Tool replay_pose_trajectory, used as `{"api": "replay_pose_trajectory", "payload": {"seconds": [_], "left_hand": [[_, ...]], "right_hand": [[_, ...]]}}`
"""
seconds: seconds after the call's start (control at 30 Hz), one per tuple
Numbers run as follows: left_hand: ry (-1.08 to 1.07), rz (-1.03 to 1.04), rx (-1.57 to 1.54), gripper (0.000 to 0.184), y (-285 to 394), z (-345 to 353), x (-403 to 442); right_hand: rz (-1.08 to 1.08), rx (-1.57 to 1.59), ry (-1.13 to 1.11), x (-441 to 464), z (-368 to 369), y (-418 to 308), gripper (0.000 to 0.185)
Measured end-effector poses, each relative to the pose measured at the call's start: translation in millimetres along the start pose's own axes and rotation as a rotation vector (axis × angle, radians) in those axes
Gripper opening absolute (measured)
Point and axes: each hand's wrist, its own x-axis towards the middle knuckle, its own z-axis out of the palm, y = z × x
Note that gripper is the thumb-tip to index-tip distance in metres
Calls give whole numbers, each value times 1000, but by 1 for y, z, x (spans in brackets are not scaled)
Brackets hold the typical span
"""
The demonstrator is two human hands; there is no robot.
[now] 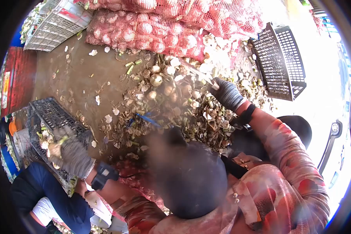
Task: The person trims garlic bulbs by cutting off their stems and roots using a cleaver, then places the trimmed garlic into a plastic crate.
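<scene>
In the head view, my right hand [228, 93], in a grey knit glove, is closed around a long narrow metal tool [201, 74]. Glare hides whether it is a knife or shears. The tool points up and left over a heap of garlic bulbs [156, 80] and trimmings. My left hand [76, 158], gloved too, is smeared by motion at a black plastic crate [60, 113]. A pale brown, roundish blur shows at its fingertips; whether the fingers grip it is unclear. Garlic bulbs [46, 143] lie in the crate beside this hand.
Red mesh sacks of garlic [144, 31] lie at the back. A dark crate [275, 62] stands tilted at the right, a grey crate [58, 25] at the upper left and a red crate [21, 82] below it. Another person's leg [52, 195] is at the lower left.
</scene>
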Motion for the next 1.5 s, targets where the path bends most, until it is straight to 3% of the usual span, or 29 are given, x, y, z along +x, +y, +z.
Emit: {"api": "replay_pose_trajectory", "payload": {"seconds": [0.03,0.1,0.17,0.2,0.23,0.27,0.33,0.4,0.43,0.47,0.57,0.6,0.63,0.7,0.77,0.8,0.87,0.9,0.97,1.0,1.07,1.1,1.17,1.23,1.27,1.3,1.37,1.4,1.5], "left_hand": [[84,11,-183,44,6,9,4],[159,19,269,51,-21,4,21],[229,31,713,59,-66,6,45],[331,-76,930,56,-114,24,59],[154,-190,1073,50,-152,21,63],[-68,-146,1348,41,-191,-2,75],[-117,-356,1406,47,-278,-73,105],[-138,-651,1747,55,-322,-75,128],[-191,-803,2002,61,-334,-65,133],[-265,-736,2128,66,-336,-58,130],[-460,-878,2262,61,-318,-5,124],[-432,-752,2163,59,-313,-10,109],[-431,-752,2170,59,-311,-20,96],[-285,-715,1775,58,-303,-42,68],[-267,-589,1689,48,-287,-31,44],[-369,-462,1542,38,-291,-60,33],[-810,-177,2070,25,-277,-51,18],[-992,58,2287,19,-270,-47,11],[-108,-461,862,21,-259,-16,-7],[-83,-569,1114,26,-241,33,-5],[-61,-543,1115,27,-229,26,-17],[-34,-525,1106,28,-226,33,-16],[3,-683,1073,30,-222,42,-16],[-344,-554,1436,38,-231,58,-12],[-340,-528,1314,50,-238,61,-17],[-344,-537,1311,50,-239,65,-21],[-233,-501,1122,62,-232,79,-17],[-128,-695,895,60,-217,89,-10],[-185,-570,739,56,-223,56,-11]], "right_hand": [[-11,43,45,6,13,18,55],[-80,-47,78,11,28,38,58],[-37,106,152,7,15,15,56],[7,28,67,4,-2,-4,53],[53,-50,-21,2,-12,-14,51],[-10,-12,29,2,-5,-5,47],[5,16,13,-1,-14,-11,42],[-6,63,24,-3,-16,-11,37],[1,53,17,-3,-17,-13,37],[22,27,10,-2,-19,-15,37],[47,3,-12,-6,-23,-25,37],[49,4,-27,-6,-23,-28,37],[47,10,-26,-5,-22,-29,37],[-12,-35,-108,-4,-16,-34,36],[-57,-10,-144,-3,-23,-61,36],[-100,-28,-142,0,-13,-63,34],[-229,65,-125,3,-5,-72,28],[-243,-59,-179,6,-12,-89,26],[-196,-103,-245,11,-13,-92,27],[-172,-71,-228,15,-4,-73,27],[-200,-79,-252,11,-1,-33,29],[-66,-66,-202,-1,-8,-29,37],[-114,255,-141,-2,5,-27,54],[-57,290,-149,4,-2,-67,64],[-127,446,-117,3,-23,-107,66],[-54,458,-226,7,-48,-139,60],[-183,447,-133,22,-28,-137,36],[-68,514,-189,29,-11,-128,30],[215,671,-401,29,0,-122,19]]}}
